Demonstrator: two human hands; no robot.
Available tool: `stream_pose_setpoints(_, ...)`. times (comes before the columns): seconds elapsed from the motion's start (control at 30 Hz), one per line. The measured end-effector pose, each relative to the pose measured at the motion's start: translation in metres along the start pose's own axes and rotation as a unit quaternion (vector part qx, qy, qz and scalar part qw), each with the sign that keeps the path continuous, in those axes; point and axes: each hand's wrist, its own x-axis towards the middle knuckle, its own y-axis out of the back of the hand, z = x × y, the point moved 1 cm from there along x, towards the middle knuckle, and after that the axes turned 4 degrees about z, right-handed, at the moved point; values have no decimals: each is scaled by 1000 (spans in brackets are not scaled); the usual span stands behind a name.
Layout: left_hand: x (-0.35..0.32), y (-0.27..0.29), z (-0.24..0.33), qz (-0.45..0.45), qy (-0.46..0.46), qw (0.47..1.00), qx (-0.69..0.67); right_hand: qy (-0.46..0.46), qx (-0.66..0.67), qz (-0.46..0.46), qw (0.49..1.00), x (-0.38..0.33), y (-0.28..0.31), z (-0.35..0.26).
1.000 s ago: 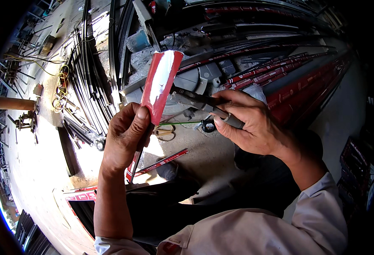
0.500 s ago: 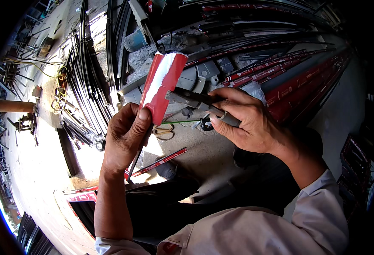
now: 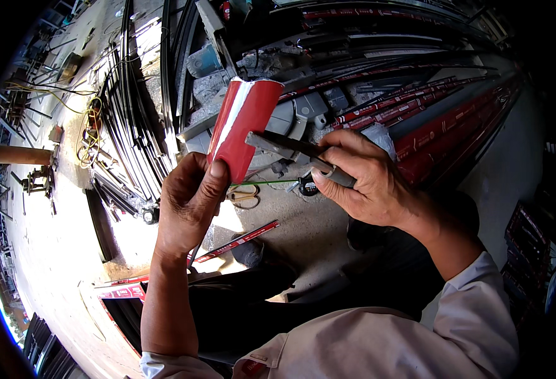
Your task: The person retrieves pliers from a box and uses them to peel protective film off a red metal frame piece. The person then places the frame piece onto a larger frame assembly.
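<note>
Harsh daylight, blown-out glare on the ground (image 3: 57,252) at left, dim right side, fisheye bending, black rim.

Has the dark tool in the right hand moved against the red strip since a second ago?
Yes. The dark tool in the right hand has slid leftward; its tip now overlaps the red strip held by the left hand, where it earlier stopped short.

Dark tool (image 3: 290,149) in right hand (image 3: 366,180) now against red strip (image 3: 243,126).
</note>
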Motion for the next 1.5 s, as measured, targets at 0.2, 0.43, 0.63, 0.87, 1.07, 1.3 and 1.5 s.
stream_pose_setpoints(0.2,-1,0,4,-14,18,1000,-9,13,-13,5,1000,0,-1,-1)
stream_pose_setpoints(0.43,-2,2,5,-35,34,999,-23,7,-8,-2,1000,1,0,-4)
stream_pose_setpoints(0.63,-4,1,11,-36,57,996,-54,7,16,12,1000,-2,-4,-1)
stream_pose_setpoints(0.87,-5,2,13,-29,53,997,-41,-7,33,5,999,-1,-4,-1)
stream_pose_setpoints(1.07,-4,2,7,-37,23,999,-9,-11,23,4,1000,-1,-4,-2)
stream_pose_setpoints(1.3,-8,13,16,-77,69,994,-22,-58,79,-17,995,1,-10,-6)
stream_pose_setpoints(1.5,-11,23,11,-141,30,990,-4,-68,56,-66,994,-1,-12,-5)
